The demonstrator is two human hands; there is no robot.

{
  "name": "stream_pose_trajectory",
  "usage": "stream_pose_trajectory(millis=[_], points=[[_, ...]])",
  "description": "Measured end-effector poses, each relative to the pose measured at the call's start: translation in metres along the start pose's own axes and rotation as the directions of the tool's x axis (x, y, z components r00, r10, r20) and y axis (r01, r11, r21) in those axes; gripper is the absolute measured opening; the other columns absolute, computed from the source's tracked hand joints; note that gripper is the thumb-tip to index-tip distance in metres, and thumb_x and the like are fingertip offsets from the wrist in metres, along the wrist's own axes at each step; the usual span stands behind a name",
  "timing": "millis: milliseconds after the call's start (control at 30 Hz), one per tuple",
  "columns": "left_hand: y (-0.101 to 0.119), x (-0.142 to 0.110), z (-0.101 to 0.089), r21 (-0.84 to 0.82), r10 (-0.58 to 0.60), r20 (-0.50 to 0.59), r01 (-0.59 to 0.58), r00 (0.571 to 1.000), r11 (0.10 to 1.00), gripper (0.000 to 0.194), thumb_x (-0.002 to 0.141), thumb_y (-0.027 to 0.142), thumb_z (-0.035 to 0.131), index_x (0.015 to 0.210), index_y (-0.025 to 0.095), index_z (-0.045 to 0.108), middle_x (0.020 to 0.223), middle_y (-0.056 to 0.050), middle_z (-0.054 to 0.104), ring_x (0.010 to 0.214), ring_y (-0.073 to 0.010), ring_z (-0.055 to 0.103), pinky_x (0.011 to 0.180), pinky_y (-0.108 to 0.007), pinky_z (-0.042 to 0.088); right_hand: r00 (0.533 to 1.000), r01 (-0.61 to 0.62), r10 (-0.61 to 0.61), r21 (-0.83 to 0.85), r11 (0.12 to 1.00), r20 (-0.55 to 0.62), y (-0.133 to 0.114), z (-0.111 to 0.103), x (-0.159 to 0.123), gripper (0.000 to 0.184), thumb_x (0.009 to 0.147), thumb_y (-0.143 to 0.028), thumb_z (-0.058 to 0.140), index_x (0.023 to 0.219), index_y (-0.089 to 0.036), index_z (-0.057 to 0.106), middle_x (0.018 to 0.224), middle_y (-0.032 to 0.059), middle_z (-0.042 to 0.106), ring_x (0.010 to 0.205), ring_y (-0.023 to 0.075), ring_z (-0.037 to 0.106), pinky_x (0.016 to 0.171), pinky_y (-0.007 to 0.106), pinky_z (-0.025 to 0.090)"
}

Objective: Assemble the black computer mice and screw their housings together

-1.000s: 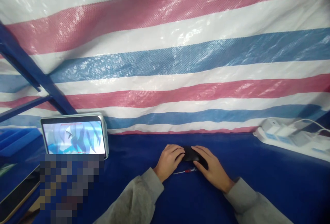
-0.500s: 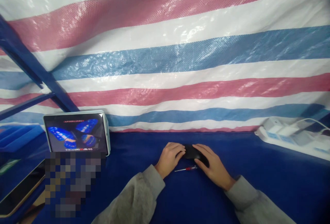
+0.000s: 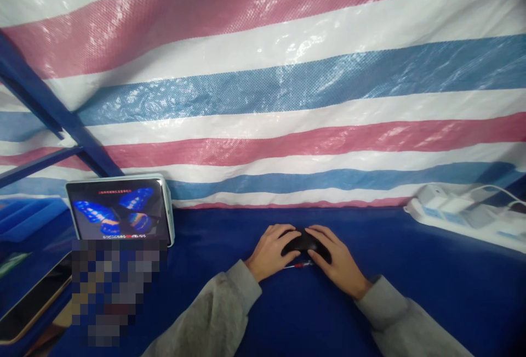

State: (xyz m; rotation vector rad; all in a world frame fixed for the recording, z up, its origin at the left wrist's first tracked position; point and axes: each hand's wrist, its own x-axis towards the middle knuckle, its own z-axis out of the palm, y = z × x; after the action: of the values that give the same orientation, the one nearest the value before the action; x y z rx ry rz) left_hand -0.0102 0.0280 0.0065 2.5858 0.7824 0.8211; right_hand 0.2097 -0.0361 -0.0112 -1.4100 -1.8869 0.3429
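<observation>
A black computer mouse lies crosswise between my two hands, just above or on the blue tabletop. My left hand curls round its left end, fingers over the far side and thumb at the near side. Round the right end my right hand is closed in the same way, thumb on the near edge. A small screwdriver with a red and clear handle and a thin metal shaft lies just in front of the mouse, partly hidden by my left thumb.
On the left a tablet in a pale case stands showing a blue butterfly. A phone and a blue tray are beside it. A white power strip with plugs sits at the right. Striped sheeting hangs behind the blue table.
My left hand has spread its thumb and fingers further round the mouse's left end. The mouse and both hands now cover more of the screwdriver. The camera view has shifted slightly.
</observation>
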Motion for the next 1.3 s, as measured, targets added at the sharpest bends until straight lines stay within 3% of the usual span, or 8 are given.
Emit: stream_pose_trajectory(millis=[433,633,767,933,1000,1100,1200,1300], points=[[0.001,-0.001,-0.001,-0.024,-0.173,-0.15,0.171,0.973,0.985,0.034,0.105,0.039,0.042,0.125,0.021,0.062,0.106,-0.005,0.074,0.095,-0.0225,0.068,0.091,-0.041,0.054,0.997,0.004,-0.002,0.029,1.0,-0.071,-0.001,-0.003,0.0,0.041,0.094,-0.036,0.05,0.133,-0.023,0.057,0.127,0.0096,0.067,0.116,0.024,0.066,0.103,0.041,0.052],[0.004,0.0,-0.006,0.037,-0.099,-0.103,0.103,0.99,0.994,0.035,0.105,0.038,0.042,0.136,0.026,0.056,0.137,-0.007,0.06,0.124,-0.0232,0.058,0.105,-0.044,0.046,0.993,-0.04,0.036,-0.039,0.998,-0.11,-0.002,0.001,0.001,0.039,0.094,-0.045,0.051,0.122,-0.022,0.065,0.119,0.0093,0.073,0.107,0.0244,0.07,0.096,0.041,0.056],[0.003,0.001,-0.005,0.022,-0.053,-0.041,0.054,0.998,0.998,0.034,0.104,0.037,0.047,0.134,0.027,0.058,0.135,-0.006,0.061,0.124,-0.0224,0.057,0.106,-0.042,0.045,0.989,-0.051,0.041,-0.067,0.996,-0.142,-0.005,0.001,0.003,0.037,0.097,-0.046,0.046,0.116,-0.022,0.066,0.111,0.0083,0.074,0.102,0.0225,0.07,0.093,0.039,0.055],[-0.001,0.002,-0.002,-0.01,-0.098,-0.049,0.097,0.994,0.995,0.033,0.104,0.036,0.048,0.133,0.026,0.059,0.127,-0.006,0.065,0.117,-0.0218,0.06,0.102,-0.042,0.045,0.975,-0.103,0.078,-0.113,0.988,-0.206,-0.012,-0.022,0.006,0.031,0.096,-0.043,0.049,0.079,-0.021,0.062,0.069,0.002,0.062,0.062,0.0148,0.058,0.065,0.029,0.048],[-0.001,0.002,-0.002,-0.019,-0.096,-0.051,0.095,0.994,0.995,0.033,0.103,0.036,0.049,0.133,0.025,0.059,0.127,-0.006,0.065,0.116,-0.0219,0.06,0.102,-0.042,0.045,0.999,-0.038,0.041,-0.134,0.99,0.016,-0.018,-0.035,0.009,0.028,0.095,-0.04,0.051,0.076,-0.021,0.06,0.066,-0.0012,0.056,0.059,0.0124,0.053,0.062,0.027,0.044],[-0.001,0.002,-0.001,-0.022,-0.099,-0.047,0.098,0.994,0.995,0.034,0.103,0.036,0.049,0.134,0.025,0.059,0.127,-0.006,0.065,0.116,-0.0222,0.06,0.102,-0.042,0.044,0.927,0.001,0.059,-0.157,0.988,0.371,-0.028,-0.048,0.012,0.01,0.085,-0.032,0.066,0.082,-0.023,0.063,0.078,-0.0012,0.061,0.067,0.0128,0.057,0.063,0.025,0.043],[-0.001,0.003,0.0,-0.015,-0.115,-0.045,0.115,0.992,0.993,0.034,0.104,0.036,0.048,0.134,0.025,0.058,0.127,-0.006,0.065,0.118,-0.0221,0.059,0.102,-0.041,0.045,0.859,-0.013,0.126,-0.224,0.975,0.496,-0.038,-0.051,0.012,0.013,0.078,-0.023,0.07,0.09,-0.026,0.065,0.083,-0.0012,0.064,0.072,0.0149,0.061,0.065,0.026,0.043],[-0.002,0.003,0.001,-0.006,-0.109,-0.043,0.109,0.993,0.994,0.035,0.104,0.036,0.047,0.135,0.024,0.058,0.128,-0.007,0.065,0.119,-0.0222,0.059,0.102,-0.041,0.045,0.858,-0.011,0.148,-0.27,0.963,0.492,-0.042,-0.046,0.01,0.02,0.082,-0.023,0.066,0.101,-0.027,0.066,0.094,0.0019,0.069,0.078,0.0172,0.065,0.07,0.028,0.046]])
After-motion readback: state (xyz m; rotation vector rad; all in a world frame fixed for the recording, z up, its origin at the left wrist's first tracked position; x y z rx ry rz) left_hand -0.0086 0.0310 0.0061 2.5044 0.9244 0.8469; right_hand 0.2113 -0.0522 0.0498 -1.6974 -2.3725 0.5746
